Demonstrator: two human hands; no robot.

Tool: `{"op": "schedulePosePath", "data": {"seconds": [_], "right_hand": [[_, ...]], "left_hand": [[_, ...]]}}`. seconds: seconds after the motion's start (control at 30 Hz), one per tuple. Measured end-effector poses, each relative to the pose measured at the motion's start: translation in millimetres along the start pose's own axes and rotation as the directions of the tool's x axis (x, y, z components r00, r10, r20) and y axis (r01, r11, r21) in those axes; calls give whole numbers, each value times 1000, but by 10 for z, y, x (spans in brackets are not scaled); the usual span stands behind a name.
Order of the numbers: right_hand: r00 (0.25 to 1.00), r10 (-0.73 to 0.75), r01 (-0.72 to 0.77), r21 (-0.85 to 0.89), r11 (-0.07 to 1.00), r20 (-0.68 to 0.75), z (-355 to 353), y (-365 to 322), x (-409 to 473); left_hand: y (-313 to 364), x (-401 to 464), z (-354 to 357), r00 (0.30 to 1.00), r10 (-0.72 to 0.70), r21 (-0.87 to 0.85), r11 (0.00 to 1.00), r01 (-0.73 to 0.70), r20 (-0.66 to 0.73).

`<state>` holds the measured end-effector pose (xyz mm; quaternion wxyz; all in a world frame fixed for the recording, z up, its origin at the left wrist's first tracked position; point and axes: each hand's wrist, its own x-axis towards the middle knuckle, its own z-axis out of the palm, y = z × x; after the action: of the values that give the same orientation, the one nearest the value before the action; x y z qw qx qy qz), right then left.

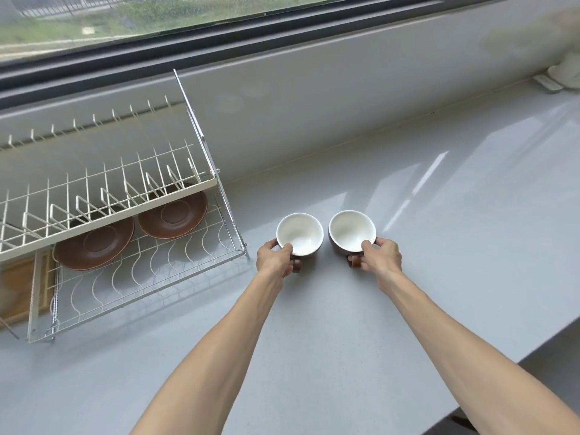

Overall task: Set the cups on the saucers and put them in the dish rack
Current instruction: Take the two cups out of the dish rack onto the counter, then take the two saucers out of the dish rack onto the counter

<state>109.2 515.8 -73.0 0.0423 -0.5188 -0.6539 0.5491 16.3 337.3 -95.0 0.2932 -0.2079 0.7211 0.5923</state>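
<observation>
Two cups, brown outside and white inside, stand upright side by side on the grey counter. My left hand (276, 257) grips the left cup (299, 232) at its near rim and handle. My right hand (379, 254) grips the right cup (351, 229) the same way, thumb on the rim. Two brown saucers lie flat on the lower tier of the white wire dish rack (150, 277): the left saucer (94, 244) and the right saucer (172, 215), both partly hidden under the rack's upper shelf.
The rack stands at the left of the counter, its right edge close to the left cup. A wooden board (18, 287) lies under the rack's left end. A wall and window ledge run along the back. The counter's front edge cuts across at lower right.
</observation>
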Motion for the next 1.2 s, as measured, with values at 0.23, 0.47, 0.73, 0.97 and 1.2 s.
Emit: {"op": "schedulePosePath", "data": {"seconds": [0.23, 0.47, 0.73, 0.97, 1.2], "right_hand": [[999, -30, 27, -188, 982, -15, -7, -82, -31], [974, -224, 185, -534, 825, -8, 116, -285, -374], [787, -587, 577, -562, 593, 189, 551, -531, -1016], [692, -576, 712, -537, 451, 434, 1200, -640, -1423], [676, -498, 737, -489, 467, 543, 1792, -818, -1577]], "left_hand": [[153, -131, -150, 993, 6, 141, 990, -23, 122], [346, -393, -761, 979, 113, 416, 892, -176, 171], [580, -821, -1663, 931, 324, 809, 493, -320, 171], [491, -804, -2365, 940, 340, 872, 460, -165, -1], [355, -542, -2687, 912, 358, 783, 618, -72, -199]]}}
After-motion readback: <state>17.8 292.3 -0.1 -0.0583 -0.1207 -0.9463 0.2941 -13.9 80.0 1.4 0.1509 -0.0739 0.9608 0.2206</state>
